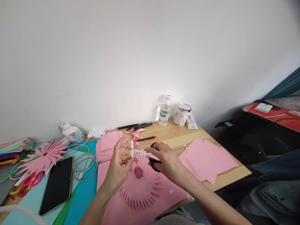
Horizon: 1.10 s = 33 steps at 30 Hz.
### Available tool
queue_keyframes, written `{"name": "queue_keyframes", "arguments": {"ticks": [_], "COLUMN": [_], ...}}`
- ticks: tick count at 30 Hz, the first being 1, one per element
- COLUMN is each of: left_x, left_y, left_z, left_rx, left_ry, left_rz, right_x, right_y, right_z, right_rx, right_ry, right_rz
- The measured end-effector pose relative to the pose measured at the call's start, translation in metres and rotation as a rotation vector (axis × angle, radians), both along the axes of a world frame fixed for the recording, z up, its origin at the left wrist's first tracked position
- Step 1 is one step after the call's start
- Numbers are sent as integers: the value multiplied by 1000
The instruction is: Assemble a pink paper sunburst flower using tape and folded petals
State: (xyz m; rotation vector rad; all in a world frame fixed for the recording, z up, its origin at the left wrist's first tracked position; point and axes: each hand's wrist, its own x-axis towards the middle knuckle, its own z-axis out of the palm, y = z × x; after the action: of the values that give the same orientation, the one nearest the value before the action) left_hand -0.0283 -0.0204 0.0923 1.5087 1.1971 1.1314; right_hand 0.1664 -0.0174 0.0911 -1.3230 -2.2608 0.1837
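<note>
My left hand pinches a narrow white strip that stands upright between its fingers. My right hand grips black-handled scissors, and their blades close on the strip from the right. Both hands hover just above a pink paper flower with pointed petals and a darker centre. The flower lies on a large pink sheet on the wooden table.
A stack of pink sheets lies to the right, with more pink sheets behind my left hand. Small pink stars, pens, a water bottle and a mug stand at the back. At left are a phone, cables, another pink flower and a white bottle.
</note>
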Motion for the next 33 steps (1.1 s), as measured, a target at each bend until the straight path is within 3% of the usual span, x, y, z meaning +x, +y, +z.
{"name": "queue_keyframes", "arguments": {"ticks": [15, 20, 29, 33], "left_x": [3, 5, 3, -4], "left_y": [-7, -8, -11, -14], "left_z": [6, 7, 7, 6], "left_rx": [-30, -28, -51, -137], "left_ry": [-104, -134, -79, -41], "left_rz": [-65, -95, -108, -219], "right_x": [-3, -2, -3, 2], "right_y": [1, 0, 4, 11], "right_z": [-7, -4, -9, -11], "right_rx": [130, 106, 38, -19], "right_ry": [-122, -80, -199, -260], "right_rz": [-9, -5, -4, 0]}}
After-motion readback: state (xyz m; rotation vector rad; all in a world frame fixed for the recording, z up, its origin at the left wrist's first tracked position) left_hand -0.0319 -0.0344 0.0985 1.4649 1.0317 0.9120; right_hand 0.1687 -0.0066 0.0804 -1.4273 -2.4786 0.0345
